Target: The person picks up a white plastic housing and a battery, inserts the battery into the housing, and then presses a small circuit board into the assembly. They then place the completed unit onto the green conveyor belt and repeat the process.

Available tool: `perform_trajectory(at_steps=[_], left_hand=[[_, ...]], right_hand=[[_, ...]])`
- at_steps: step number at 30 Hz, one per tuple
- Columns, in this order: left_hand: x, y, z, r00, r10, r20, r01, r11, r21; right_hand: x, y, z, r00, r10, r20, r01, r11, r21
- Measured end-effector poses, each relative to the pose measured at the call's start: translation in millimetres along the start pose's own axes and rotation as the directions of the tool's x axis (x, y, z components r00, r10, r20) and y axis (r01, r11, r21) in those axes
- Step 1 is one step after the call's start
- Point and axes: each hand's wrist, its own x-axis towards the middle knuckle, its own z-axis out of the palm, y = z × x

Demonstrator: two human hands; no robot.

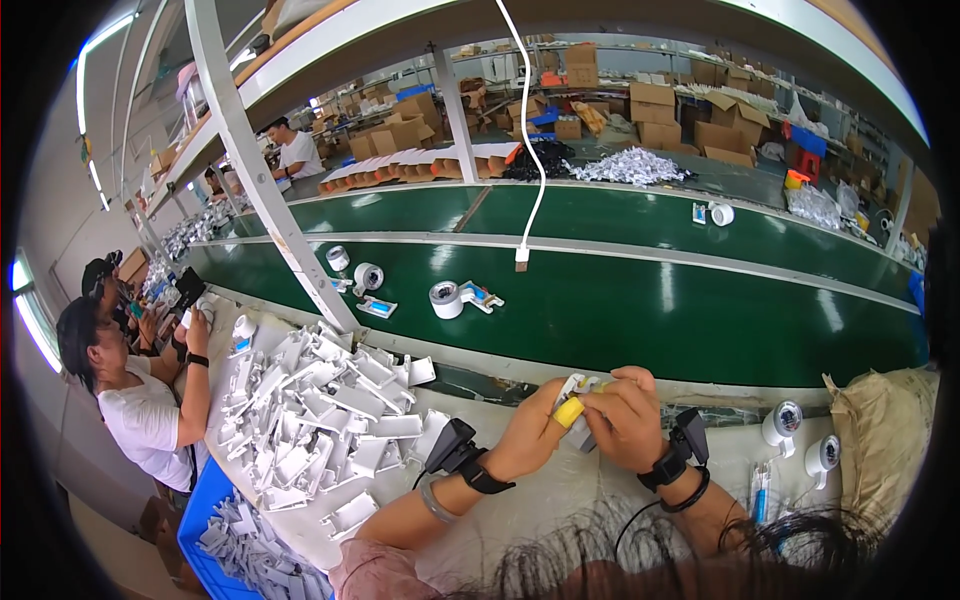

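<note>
My left hand [530,430] and my right hand [628,418] meet over the near edge of the bench, fingers closed around a small white-and-grey plastic part [580,436]. The fingers cover most of that part, so its full shape is hidden. Something yellow [568,411], like a wrap, sits at my left thumb. Left of my hands spreads a large heap of white plastic brackets [330,410], and one loose bracket [350,514] lies nearer to me. To the right are two round white lamp-like heads [783,424] [823,455] and a slim piece with a blue strip [762,492].
Beyond the bench runs a green conveyor belt [620,310] carrying white round assemblies [446,299]. A white cable [541,170] hangs over it. A metal post [255,170] rises at left. A blue bin [195,525] holds more parts. Co-workers [140,400] sit at left; brown sacking [885,430] lies right.
</note>
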Motion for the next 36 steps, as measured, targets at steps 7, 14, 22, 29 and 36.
perform_trajectory(at_steps=[7, 14, 22, 29, 36], left_hand=[[-2, -2, 2, 0.997, -0.080, -0.003, 0.080, 0.994, -0.077], [-1, -7, 2, 0.998, 0.040, -0.043, -0.040, 0.999, 0.006], [5, 2, -4, 0.989, -0.108, 0.100, 0.124, 0.978, -0.166], [6, 3, -6, 0.982, -0.131, 0.134, 0.155, 0.970, -0.186], [3, 5, -2, 0.990, -0.131, 0.056, 0.138, 0.978, -0.157]], right_hand=[[-4, 3, 4, 1.000, 0.005, -0.004, -0.005, 1.000, 0.016], [-1, -3, 2, 1.000, -0.001, -0.005, 0.001, 1.000, -0.006], [-11, 6, 8, 0.999, 0.045, -0.006, -0.045, 0.997, 0.065], [-14, 9, 9, 0.995, 0.100, 0.027, -0.103, 0.987, 0.122], [-14, 7, 11, 0.993, 0.115, 0.027, -0.118, 0.985, 0.127]])
